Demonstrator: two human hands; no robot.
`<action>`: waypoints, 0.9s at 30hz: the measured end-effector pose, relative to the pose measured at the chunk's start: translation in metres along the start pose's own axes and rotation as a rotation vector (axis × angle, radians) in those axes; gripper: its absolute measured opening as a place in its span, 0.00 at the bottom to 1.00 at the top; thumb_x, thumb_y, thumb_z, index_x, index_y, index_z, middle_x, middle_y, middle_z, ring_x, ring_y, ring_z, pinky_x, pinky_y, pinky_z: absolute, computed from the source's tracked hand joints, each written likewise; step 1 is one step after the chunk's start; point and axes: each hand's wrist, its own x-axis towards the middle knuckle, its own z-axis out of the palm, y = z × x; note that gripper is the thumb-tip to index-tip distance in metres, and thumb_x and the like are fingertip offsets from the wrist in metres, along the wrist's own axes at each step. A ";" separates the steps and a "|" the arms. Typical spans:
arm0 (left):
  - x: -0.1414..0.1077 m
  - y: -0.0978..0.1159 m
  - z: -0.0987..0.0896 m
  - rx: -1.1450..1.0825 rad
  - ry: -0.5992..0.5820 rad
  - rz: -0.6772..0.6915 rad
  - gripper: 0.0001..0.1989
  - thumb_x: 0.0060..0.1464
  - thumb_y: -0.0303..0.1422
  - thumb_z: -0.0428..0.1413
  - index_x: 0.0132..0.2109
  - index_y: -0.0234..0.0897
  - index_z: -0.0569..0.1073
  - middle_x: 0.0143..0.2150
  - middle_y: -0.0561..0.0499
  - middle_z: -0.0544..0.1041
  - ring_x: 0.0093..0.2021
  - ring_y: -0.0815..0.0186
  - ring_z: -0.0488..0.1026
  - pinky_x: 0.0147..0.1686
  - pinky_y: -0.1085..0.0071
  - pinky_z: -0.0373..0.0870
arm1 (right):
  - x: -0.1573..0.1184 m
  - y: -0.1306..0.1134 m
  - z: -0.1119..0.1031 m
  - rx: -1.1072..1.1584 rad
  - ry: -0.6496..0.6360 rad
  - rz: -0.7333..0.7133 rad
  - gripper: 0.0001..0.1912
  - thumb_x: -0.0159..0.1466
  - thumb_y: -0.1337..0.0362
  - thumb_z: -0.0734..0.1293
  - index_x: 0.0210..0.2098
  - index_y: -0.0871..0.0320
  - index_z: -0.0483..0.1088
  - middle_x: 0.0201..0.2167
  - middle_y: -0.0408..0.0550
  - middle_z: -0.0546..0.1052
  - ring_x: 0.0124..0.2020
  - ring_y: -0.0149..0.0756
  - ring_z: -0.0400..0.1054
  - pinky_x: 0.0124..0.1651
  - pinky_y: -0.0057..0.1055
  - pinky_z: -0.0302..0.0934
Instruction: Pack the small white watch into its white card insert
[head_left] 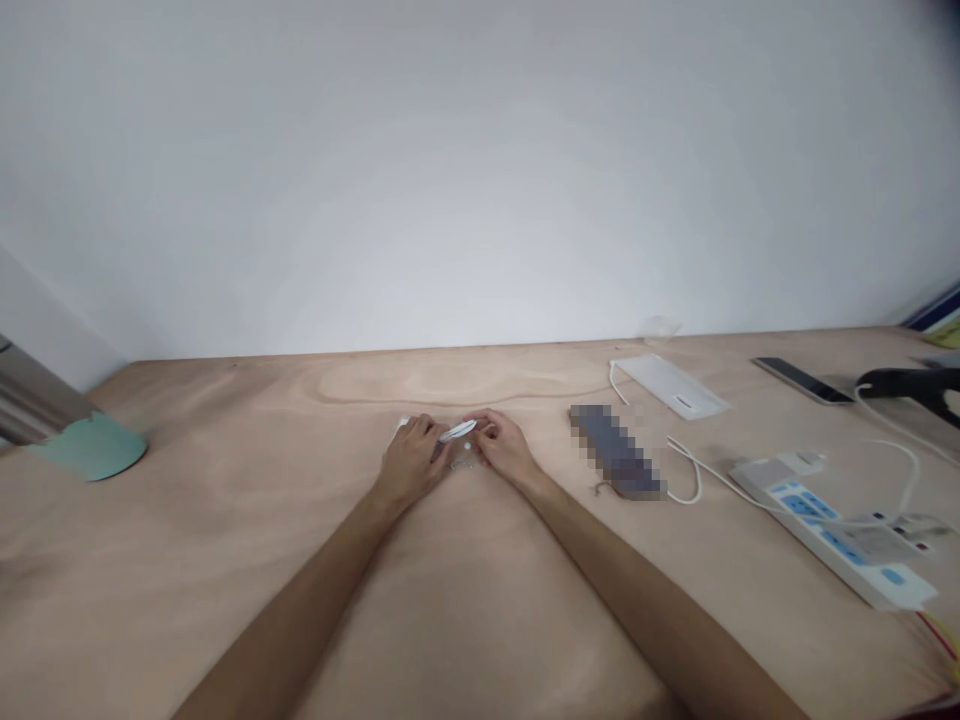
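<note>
The left hand [411, 455] and right hand [504, 446] grasp a white cord [457, 430] between their fingertips from opposite sides, apparently to steady it over the wooden table [225, 480].

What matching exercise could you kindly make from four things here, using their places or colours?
1. Power strip
2. Mint-green item
3. Small white item
4. Black slab

A. Between left hand and right hand
B. Toward the table's back right
C. White with blue patches
D. At the far left

Pairs: 1-C, 2-D, 3-A, 4-B
</note>
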 end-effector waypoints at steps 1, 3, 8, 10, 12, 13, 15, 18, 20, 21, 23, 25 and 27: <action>0.000 0.000 0.000 0.000 -0.003 0.000 0.10 0.59 0.33 0.50 0.46 0.38 0.72 0.40 0.46 0.71 0.43 0.59 0.67 0.44 0.62 0.66 | 0.000 0.000 0.000 0.003 0.007 0.001 0.12 0.53 0.64 0.63 0.37 0.55 0.70 0.19 0.38 0.67 0.15 0.27 0.57 0.15 0.23 0.52; 0.000 -0.001 0.001 -0.001 -0.003 -0.001 0.10 0.60 0.33 0.49 0.45 0.37 0.72 0.40 0.46 0.71 0.43 0.59 0.67 0.44 0.62 0.66 | 0.000 -0.001 0.000 -0.003 0.018 0.006 0.11 0.53 0.64 0.63 0.36 0.55 0.70 0.20 0.39 0.68 0.16 0.27 0.59 0.16 0.23 0.54; 0.002 -0.003 0.002 0.005 -0.001 -0.024 0.13 0.63 0.33 0.45 0.46 0.38 0.73 0.41 0.46 0.73 0.44 0.59 0.67 0.46 0.62 0.64 | -0.001 -0.002 -0.001 -0.025 0.003 0.016 0.12 0.53 0.59 0.67 0.36 0.57 0.71 0.19 0.37 0.68 0.15 0.26 0.59 0.17 0.23 0.53; 0.002 -0.002 0.002 0.009 -0.002 -0.036 0.13 0.63 0.33 0.45 0.47 0.38 0.72 0.42 0.46 0.73 0.44 0.59 0.67 0.46 0.61 0.64 | -0.001 -0.002 0.000 -0.017 -0.008 -0.002 0.14 0.53 0.56 0.68 0.34 0.58 0.71 0.19 0.37 0.68 0.16 0.26 0.59 0.17 0.23 0.52; 0.002 -0.001 0.001 0.007 -0.004 -0.034 0.14 0.62 0.33 0.45 0.48 0.38 0.72 0.43 0.45 0.73 0.45 0.58 0.67 0.46 0.61 0.64 | -0.001 -0.001 0.000 -0.009 -0.024 -0.014 0.15 0.54 0.54 0.68 0.34 0.58 0.71 0.19 0.37 0.67 0.15 0.26 0.59 0.17 0.23 0.52; 0.001 -0.001 0.001 0.001 -0.007 -0.029 0.14 0.62 0.33 0.45 0.49 0.38 0.71 0.43 0.45 0.73 0.45 0.58 0.67 0.46 0.60 0.64 | -0.001 0.000 0.000 -0.005 -0.028 -0.016 0.15 0.54 0.54 0.68 0.35 0.58 0.71 0.18 0.37 0.66 0.15 0.26 0.59 0.17 0.23 0.52; 0.001 0.001 -0.001 -0.020 -0.006 -0.027 0.13 0.61 0.33 0.46 0.49 0.38 0.70 0.43 0.46 0.73 0.45 0.58 0.67 0.47 0.60 0.64 | 0.000 0.002 0.000 0.005 -0.029 -0.013 0.15 0.54 0.55 0.68 0.37 0.57 0.70 0.18 0.36 0.66 0.14 0.26 0.58 0.15 0.23 0.51; 0.000 0.002 -0.001 -0.047 -0.017 -0.027 0.13 0.58 0.33 0.49 0.50 0.38 0.68 0.44 0.46 0.72 0.46 0.58 0.67 0.48 0.60 0.64 | 0.000 0.004 -0.001 0.022 -0.023 -0.020 0.16 0.55 0.55 0.68 0.40 0.55 0.68 0.17 0.34 0.64 0.13 0.25 0.57 0.14 0.22 0.51; 0.000 0.002 0.000 -0.049 -0.037 -0.019 0.12 0.58 0.32 0.50 0.49 0.38 0.67 0.44 0.46 0.71 0.47 0.58 0.67 0.48 0.60 0.64 | 0.000 0.003 -0.001 0.041 -0.023 -0.024 0.15 0.56 0.55 0.67 0.40 0.55 0.68 0.17 0.34 0.63 0.12 0.25 0.57 0.13 0.22 0.50; 0.000 0.001 0.000 -0.051 -0.046 -0.014 0.11 0.58 0.31 0.49 0.48 0.37 0.67 0.44 0.46 0.71 0.46 0.58 0.67 0.48 0.61 0.64 | 0.000 0.003 -0.001 0.052 -0.025 -0.024 0.14 0.56 0.55 0.67 0.39 0.55 0.67 0.17 0.34 0.63 0.12 0.25 0.57 0.13 0.22 0.50; 0.000 0.000 0.002 -0.068 -0.053 -0.005 0.10 0.59 0.29 0.47 0.47 0.37 0.67 0.44 0.46 0.70 0.46 0.59 0.67 0.48 0.61 0.65 | -0.001 0.000 -0.001 0.067 -0.031 -0.017 0.13 0.56 0.55 0.67 0.38 0.55 0.67 0.17 0.34 0.64 0.12 0.24 0.56 0.12 0.21 0.49; -0.001 -0.001 0.003 -0.097 -0.045 0.005 0.09 0.59 0.27 0.46 0.46 0.37 0.66 0.44 0.46 0.69 0.45 0.60 0.66 0.47 0.62 0.65 | -0.001 -0.002 -0.001 0.063 -0.032 -0.004 0.13 0.56 0.55 0.67 0.37 0.56 0.68 0.16 0.34 0.64 0.11 0.24 0.56 0.12 0.21 0.49; -0.001 -0.001 0.004 -0.126 -0.032 0.012 0.09 0.59 0.27 0.46 0.46 0.37 0.67 0.44 0.46 0.69 0.46 0.60 0.66 0.47 0.63 0.66 | -0.002 -0.004 -0.001 0.055 -0.025 0.024 0.13 0.56 0.56 0.67 0.36 0.57 0.68 0.16 0.35 0.65 0.12 0.24 0.56 0.12 0.21 0.50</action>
